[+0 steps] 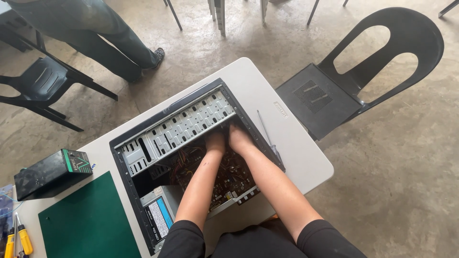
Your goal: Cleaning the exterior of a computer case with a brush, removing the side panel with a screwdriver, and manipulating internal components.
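My left hand (215,142) and right hand (239,137) reach deep inside the open computer case (143,143) on the table (306,162). Fingers are hidden, so I cannot tell my grip. The circuit board (234,174) sits inside; the screwdriver (267,138) lies beside it.

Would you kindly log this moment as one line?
left hand: inside PC case | right hand: inside case | grip: unclear | screwdriver: on table

Computer case (181,125): perforated bare metal, dull silver (black painted frame). Table (291,143): smooth matt plastic. Chair (363,76): black moulded plastic. Floor (411,181): rough concrete. Mat (88,220): matt green.
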